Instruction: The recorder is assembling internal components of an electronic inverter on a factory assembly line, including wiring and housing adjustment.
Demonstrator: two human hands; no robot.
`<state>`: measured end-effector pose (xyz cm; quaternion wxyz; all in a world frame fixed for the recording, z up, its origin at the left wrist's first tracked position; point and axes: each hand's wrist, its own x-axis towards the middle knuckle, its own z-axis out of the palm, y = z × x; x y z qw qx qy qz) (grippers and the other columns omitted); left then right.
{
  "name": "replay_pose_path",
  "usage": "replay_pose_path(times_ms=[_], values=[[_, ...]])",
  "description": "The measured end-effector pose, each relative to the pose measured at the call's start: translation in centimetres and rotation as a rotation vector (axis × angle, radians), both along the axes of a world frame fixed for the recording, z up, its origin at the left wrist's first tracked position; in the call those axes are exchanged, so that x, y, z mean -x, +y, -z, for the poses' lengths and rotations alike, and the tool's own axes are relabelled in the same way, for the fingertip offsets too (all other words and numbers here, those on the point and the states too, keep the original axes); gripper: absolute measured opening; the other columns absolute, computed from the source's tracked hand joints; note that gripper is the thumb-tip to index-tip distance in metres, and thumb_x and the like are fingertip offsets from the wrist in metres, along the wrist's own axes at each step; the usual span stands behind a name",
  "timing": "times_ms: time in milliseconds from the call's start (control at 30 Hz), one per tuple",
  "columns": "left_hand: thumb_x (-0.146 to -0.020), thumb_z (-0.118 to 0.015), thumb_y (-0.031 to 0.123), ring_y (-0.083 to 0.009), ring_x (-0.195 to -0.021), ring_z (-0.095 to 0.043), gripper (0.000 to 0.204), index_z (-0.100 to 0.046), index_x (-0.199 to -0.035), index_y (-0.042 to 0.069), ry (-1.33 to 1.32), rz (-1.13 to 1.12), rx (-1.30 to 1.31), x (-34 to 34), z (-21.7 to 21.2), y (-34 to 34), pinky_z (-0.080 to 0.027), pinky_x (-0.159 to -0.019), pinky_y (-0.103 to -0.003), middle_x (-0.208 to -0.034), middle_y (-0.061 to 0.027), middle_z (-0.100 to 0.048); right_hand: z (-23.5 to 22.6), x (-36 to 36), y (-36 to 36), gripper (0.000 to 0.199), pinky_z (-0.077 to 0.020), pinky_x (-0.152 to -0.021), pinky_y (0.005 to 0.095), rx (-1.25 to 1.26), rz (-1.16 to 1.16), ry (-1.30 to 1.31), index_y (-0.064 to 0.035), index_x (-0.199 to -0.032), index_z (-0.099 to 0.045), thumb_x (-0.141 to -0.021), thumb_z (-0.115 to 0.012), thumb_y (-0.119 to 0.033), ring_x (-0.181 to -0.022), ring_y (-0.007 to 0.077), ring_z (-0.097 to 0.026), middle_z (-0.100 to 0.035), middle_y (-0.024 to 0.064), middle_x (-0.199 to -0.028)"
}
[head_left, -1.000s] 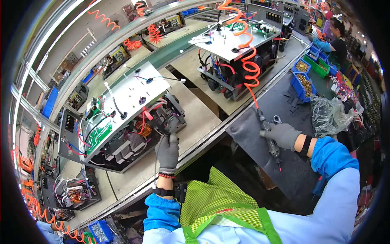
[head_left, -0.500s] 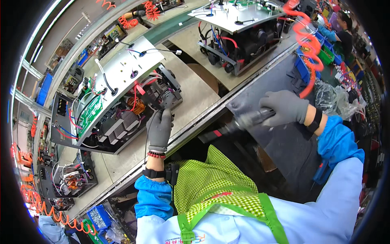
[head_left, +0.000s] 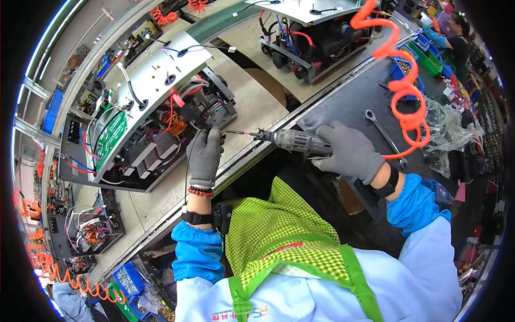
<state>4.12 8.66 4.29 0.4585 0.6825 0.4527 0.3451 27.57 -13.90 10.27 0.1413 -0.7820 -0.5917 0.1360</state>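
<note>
My right hand (head_left: 348,153) is wrapped tight around a power screwdriver (head_left: 292,141). Its thin tip points left at the open machine (head_left: 155,123) on the counter (head_left: 257,102). My left hand (head_left: 205,155) rests on the machine's near corner, fingers pressed together, touching it just beside the tip. An orange curly hose (head_left: 399,86) hangs by my right hand. A wrench (head_left: 383,134) lies near it.

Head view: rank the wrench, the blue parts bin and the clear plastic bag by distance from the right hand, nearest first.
1. Wrench, on the dark mat just beyond the right hand.
2. Clear plastic bag, farther to the right.
3. Blue parts bin, up at the mat's far edge.
</note>
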Motion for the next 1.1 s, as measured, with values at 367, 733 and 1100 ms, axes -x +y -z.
replay_pose_path(times_ms=[367,733,1100], values=[[-0.096,-0.058,0.032,-0.0073,-0.058,-0.055,0.034,-0.065,-0.087,0.0,0.065,0.018,-0.048,0.0,0.3,0.2,-0.043,-0.052,-0.023,-0.071,-0.003,-0.062,1.0,0.2,1.0,0.055,-0.0519,-0.08,0.0462,0.005,-0.028,-0.082,-0.009,-0.113,-0.058,-0.071,-0.078,-0.039,-0.09,0.0368,-0.065,-0.059,0.0191,-0.104],[-0.096,-0.058,0.032,-0.0069,-0.058,-0.056,0.033,-0.065,-0.087,0.001,0.036,-0.025,-0.018,-0.5,0.4,-0.3,-0.044,-0.052,-0.023,-0.072,-0.0023,-0.062,-0.5,-2.1,3.0,0.057,-0.0528,-0.075,0.04,0.268,-0.11,0.432,0.0005,-0.111,-0.06,-0.074,-0.074,-0.04,-0.081,0.0303,-0.069,-0.069,0.019,-0.086],[-0.095,-0.059,0.032,-0.0069,-0.058,-0.056,0.032,-0.065,-0.09,0.001,-0.014,-0.04,-0.001,-0.5,0.8,-0.3,-0.044,-0.052,-0.022,-0.073,-0.0021,-0.062,1.2,-1.4,2.6,0.054,-0.051,-0.078,0.0364,0.344,-0.037,0.599,-0.0024,-0.109,-0.061,-0.075,-0.075,-0.042,-0.085,0.0254,-0.067,-0.069,0.0139,-0.092]])
